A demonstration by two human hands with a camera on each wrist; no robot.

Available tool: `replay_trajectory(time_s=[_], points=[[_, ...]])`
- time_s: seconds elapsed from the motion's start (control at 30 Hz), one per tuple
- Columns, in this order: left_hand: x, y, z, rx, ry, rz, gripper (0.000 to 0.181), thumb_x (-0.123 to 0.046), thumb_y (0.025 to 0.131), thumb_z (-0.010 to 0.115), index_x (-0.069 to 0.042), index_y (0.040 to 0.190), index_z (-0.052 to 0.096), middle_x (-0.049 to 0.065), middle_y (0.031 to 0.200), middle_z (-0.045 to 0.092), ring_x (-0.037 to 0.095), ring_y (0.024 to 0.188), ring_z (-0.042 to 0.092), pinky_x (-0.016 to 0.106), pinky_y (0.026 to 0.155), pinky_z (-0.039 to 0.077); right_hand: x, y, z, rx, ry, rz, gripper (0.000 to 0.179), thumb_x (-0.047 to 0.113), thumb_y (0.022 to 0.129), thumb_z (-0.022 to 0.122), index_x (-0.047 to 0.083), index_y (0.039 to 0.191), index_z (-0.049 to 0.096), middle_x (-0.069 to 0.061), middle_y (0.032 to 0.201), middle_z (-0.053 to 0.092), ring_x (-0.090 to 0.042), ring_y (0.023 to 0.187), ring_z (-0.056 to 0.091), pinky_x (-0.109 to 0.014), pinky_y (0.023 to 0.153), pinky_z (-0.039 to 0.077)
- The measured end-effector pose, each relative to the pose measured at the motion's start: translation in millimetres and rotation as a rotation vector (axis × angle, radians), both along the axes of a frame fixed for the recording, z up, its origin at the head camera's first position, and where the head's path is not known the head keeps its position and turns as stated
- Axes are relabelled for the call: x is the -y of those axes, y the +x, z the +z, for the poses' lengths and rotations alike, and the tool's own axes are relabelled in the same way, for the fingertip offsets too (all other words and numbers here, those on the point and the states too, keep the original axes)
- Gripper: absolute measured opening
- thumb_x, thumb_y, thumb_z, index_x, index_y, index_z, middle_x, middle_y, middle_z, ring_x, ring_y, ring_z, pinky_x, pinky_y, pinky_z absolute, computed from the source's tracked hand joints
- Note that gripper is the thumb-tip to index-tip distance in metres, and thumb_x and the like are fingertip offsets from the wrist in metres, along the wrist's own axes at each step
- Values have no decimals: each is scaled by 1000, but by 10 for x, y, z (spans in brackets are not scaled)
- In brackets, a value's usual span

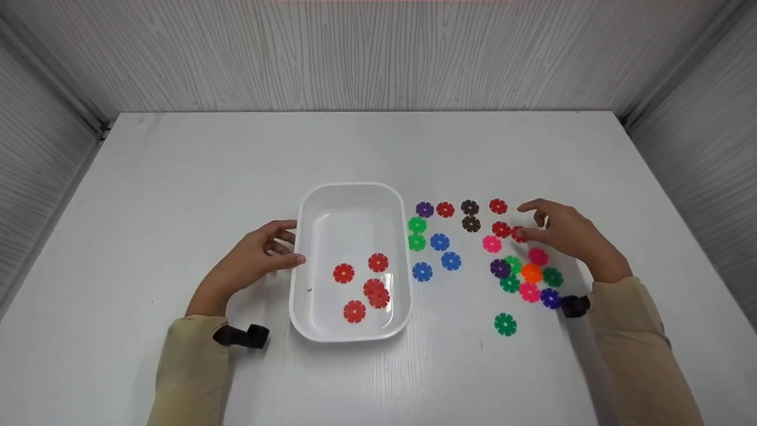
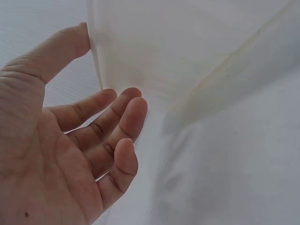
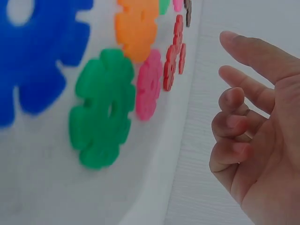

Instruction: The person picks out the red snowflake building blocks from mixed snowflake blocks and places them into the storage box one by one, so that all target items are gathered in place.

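Our right hand (image 1: pixel 566 231), fingers apart, has a red disc (image 1: pixel 517 234) at its thumb tip; our left hand (image 1: pixel 251 257) grips the tray (image 1: pixel 334 234).

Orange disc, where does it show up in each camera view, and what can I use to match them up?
Head: the orange disc lies right of the white tray, in the cluster below the right hand.
Left wrist: not in it.
Right wrist: orange disc at the top edge, left of centre.
Landmark: the right hand, on the right in the head and right wrist views only.
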State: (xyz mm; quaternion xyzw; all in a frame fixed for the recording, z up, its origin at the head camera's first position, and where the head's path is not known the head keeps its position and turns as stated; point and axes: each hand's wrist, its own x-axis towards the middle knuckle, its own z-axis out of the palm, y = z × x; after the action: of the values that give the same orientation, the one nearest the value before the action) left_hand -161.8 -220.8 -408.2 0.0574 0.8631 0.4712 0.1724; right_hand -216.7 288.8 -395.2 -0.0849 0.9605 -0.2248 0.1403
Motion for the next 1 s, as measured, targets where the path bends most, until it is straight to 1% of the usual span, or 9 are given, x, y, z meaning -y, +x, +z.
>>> replay_trajectory(time_s=[0.1, 0.2, 0.27, 0.43, 0.6, 0.67, 0.8, 1.0], points=[[-7, 6, 2, 0, -8, 0, 69, -32, 85, 72, -11, 144, 41, 12, 125, 55, 24, 105, 57, 31, 82, 45, -81, -20, -49, 39, 6, -36, 55, 36, 90, 66, 11, 136, 50, -16, 108, 53, -26, 93, 50, -29, 69, 48], [-9, 10, 2, -3, -5, -5, 69, -31, 86, 71, -11, 144, 41, 14, 125, 55, 24, 105, 57, 31, 81, 45, -134, -25, -96, 76, 4, -55, 58, 39, 89, 67, 12, 137, 49, -17, 112, 53, -28, 97, 50, -34, 74, 52], [-8, 7, -3, -2, 0, -2, 68, -30, 86, 72, -11, 144, 42, 13, 124, 55, 24, 104, 57, 31, 81, 45, -149, -24, -112, 89, 5, -54, 60, 41, 88, 67, 12, 137, 49, -18, 114, 53, -28, 99, 50, -37, 76, 52], [13, 5, 17, 0, 15, -7, 69, -32, 85, 72, -11, 144, 42, 12, 125, 54, 22, 103, 56, 31, 79, 45, -139, -27, -125, 103, 18, -39, 62, 41, 86, 70, 12, 137, 50, -18, 113, 52, -30, 100, 50, -39, 77, 52], [21, 2, 22, 1, 20, -11, 70, -33, 85, 73, -11, 144, 42, 13, 125, 54, 21, 102, 56, 31, 79, 45, -114, -30, -139, 124, 41, -31, 60, 38, 85, 71, 12, 136, 51, -21, 119, 53, -35, 108, 50, -51, 87, 51], [19, 1, 15, 2, 22, -11, 70, -33, 84, 73, -11, 144, 42, 13, 125, 54, 22, 102, 56, 31, 80, 45, -103, -31, -141, 134, 44, -26, 59, 36, 85, 71, 11, 135, 51, -22, 120, 53, -36, 109, 50, -54, 89, 50], [17, 0, -3, 2, 17, -11, 71, -34, 84, 73, -11, 144, 42, 13, 125, 55, 22, 103, 57, 31, 80, 45, -94, -32, -143, 146, 50, -21, 57, 33, 86, 71, 11, 135, 51, -21, 118, 54, -35, 107, 51, -53, 89, 50], [12, -1, 3, 3, 6, -7, 70, -33, 85, 73, -11, 144, 42, 13, 126, 55, 24, 105, 57, 31, 81, 46, -90, -29, -127, 143, 56, -25, 51, 32, 88, 69, 12, 132, 54, -19, 113, 55, -31, 102, 51, -47, 85, 52]])
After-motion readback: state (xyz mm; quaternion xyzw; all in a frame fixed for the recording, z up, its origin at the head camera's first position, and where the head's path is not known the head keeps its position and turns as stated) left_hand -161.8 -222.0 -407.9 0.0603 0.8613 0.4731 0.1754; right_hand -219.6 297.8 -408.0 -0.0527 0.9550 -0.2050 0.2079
